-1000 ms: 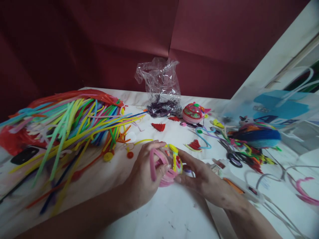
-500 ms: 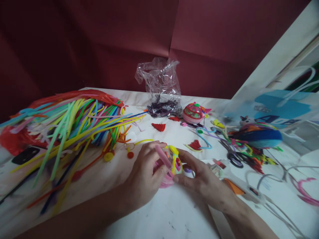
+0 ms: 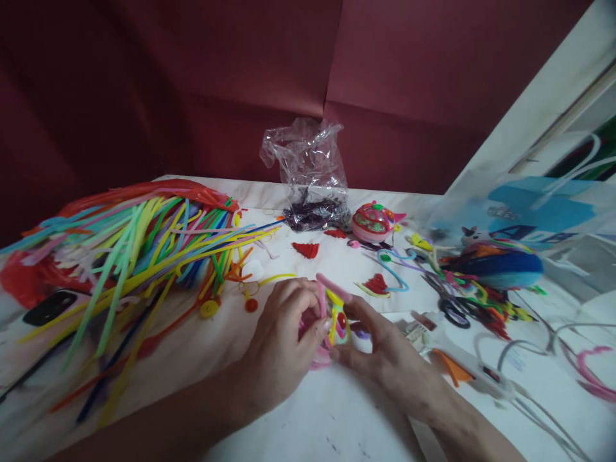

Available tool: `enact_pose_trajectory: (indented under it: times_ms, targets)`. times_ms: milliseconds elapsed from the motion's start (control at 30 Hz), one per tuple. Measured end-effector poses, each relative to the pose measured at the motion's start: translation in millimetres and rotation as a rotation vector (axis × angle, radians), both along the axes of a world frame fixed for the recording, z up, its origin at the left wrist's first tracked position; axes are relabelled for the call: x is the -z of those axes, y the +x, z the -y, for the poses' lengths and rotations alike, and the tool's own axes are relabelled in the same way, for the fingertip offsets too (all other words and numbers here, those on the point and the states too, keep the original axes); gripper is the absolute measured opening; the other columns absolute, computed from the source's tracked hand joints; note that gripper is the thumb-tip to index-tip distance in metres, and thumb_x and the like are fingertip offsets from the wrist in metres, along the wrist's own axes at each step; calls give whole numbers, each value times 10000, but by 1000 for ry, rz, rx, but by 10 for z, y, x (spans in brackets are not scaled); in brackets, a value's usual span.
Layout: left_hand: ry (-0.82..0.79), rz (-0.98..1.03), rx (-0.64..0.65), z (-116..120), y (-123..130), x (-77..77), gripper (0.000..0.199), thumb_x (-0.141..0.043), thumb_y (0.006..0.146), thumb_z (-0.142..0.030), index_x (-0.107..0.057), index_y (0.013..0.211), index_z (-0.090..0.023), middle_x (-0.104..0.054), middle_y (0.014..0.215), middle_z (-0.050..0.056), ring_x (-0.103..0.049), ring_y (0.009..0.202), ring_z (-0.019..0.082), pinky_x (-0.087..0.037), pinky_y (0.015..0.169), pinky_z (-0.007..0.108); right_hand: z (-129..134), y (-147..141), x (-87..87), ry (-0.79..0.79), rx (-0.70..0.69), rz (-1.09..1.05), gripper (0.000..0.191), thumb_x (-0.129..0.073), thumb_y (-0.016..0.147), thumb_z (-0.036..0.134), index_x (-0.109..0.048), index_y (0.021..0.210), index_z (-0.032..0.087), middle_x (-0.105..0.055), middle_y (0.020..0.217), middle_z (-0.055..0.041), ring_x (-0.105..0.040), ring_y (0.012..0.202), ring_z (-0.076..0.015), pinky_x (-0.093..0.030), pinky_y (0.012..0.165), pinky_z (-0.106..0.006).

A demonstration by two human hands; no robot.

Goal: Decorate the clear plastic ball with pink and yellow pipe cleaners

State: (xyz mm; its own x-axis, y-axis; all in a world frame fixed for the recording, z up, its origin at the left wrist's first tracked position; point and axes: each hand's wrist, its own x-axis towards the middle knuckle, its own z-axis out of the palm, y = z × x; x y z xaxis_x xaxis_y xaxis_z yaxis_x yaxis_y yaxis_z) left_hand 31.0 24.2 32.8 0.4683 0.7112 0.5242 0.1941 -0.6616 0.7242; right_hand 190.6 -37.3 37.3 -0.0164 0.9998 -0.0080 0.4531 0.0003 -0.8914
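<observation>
Between my hands, low over the white tabletop (image 3: 308,423), is a small round pipe-cleaner ornament (image 3: 341,326) with yellow trim, a red gem-like spot and a pink base. My left hand (image 3: 289,340) is closed around its left side, the thumb pressing near a pink pipe cleaner (image 3: 321,298). That pipe cleaner bends sharply above the ornament, and one end runs toward my right index finger. My right hand (image 3: 380,350) grips from the right, its thumb at the ornament's lower edge. Fingers cover much of the ornament. A purple piece (image 3: 362,334) shows behind my right hand.
Loose pipe cleaners (image 3: 144,237) spill from a red bag at left, over a phone (image 3: 51,306). A clear bag (image 3: 312,167), a finished pink ball (image 3: 373,221) and red coiled triangles (image 3: 306,249) lie behind. Scissors (image 3: 452,308) and a glue gun (image 3: 481,372) are right.
The pink pipe cleaner, earlier a single slanting strip by my left fingers, now stands up with a sharp bend, one arm reaching right toward my right index finger. Both hands stay around the ornament.
</observation>
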Motion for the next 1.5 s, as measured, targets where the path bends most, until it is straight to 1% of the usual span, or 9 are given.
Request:
enact_pose_trajectory:
  times_ms: [233,433,700,867,967,1067,1167,1333,1500]
  targets:
    - [1,5,11,9,-24,-2,187,-503,793,-26,-474,777,-210,-529,938,2,-503,984,154,-421,828,272,0,-7,-19,-8,-2,-23,564,-657,762,335,-434,1278,278,-590,1246,-44,-542,1121,-225,-408,958,-395]
    - [-24,-39,-10,9,-33,-41,153,-505,786,-52,-500,754,-201,-569,959,30,-524,992,180,-424,853,317,0,11,-2,3,1,-23,596,-678,753,335,-452,1297,250,-594,1271,-61,-537,1150,-244,-391,981,-417]
    - [-51,-65,0,-21,-38,-37,111,-509,802,-104,-496,759,-205,-564,922,43,-535,960,204,-446,820,348,19,5,-40,0,24,50,631,-655,761,440,-445,1323,243,-566,1309,-85,-522,1171,-264,-394,982,-445]
    - [-46,-54,5,-39,-46,-30,112,-497,811,-108,-480,765,-209,-551,893,36,-535,902,193,-459,777,339,15,-20,-56,19,39,50,586,-642,765,395,-462,1302,247,-572,1297,-88,-527,1157,-270,-390,981,-473]
    - [-63,-42,36,-40,-60,-41,69,-504,816,-141,-497,823,-210,-552,993,60,-528,993,216,-450,858,391,16,-23,-62,15,43,56,567,-637,763,364,-473,1290,234,-581,1286,-85,-533,1145,-265,-391,980,-460]
    - [-116,-65,51,-36,-72,-62,187,-590,730,-140,-510,887,-201,-537,1101,91,-494,1109,259,-404,953,459,18,-20,-59,-3,52,73,599,-654,746,346,-466,1300,217,-591,1269,-91,-546,1133,-263,-404,969,-449]
    - [-121,-107,47,-31,-66,-75,256,-628,655,-108,-518,870,-192,-535,1113,104,-489,1130,282,-400,955,478,14,-23,-46,-11,61,79,620,-663,739,351,-455,1308,219,-597,1262,-97,-556,1121,-271,-413,959,-462]
    - [-74,-130,-8,-29,-35,-50,233,-606,665,-83,-523,852,-194,-556,1103,92,-515,1073,264,-427,922,458,10,-16,-32,-1,56,90,636,-667,745,358,-448,1323,212,-581,1294,-111,-546,1142,-283,-409,973,-486]
    - [-109,-114,2,-16,-48,-45,254,-605,676,-94,-533,892,-204,-553,1115,79,-507,1090,257,-406,956,465,39,41,-84,-12,-18,96,673,-670,757,417,-420,1362,261,-573,1324,-81,-551,1152,-284,-421,973,-481]
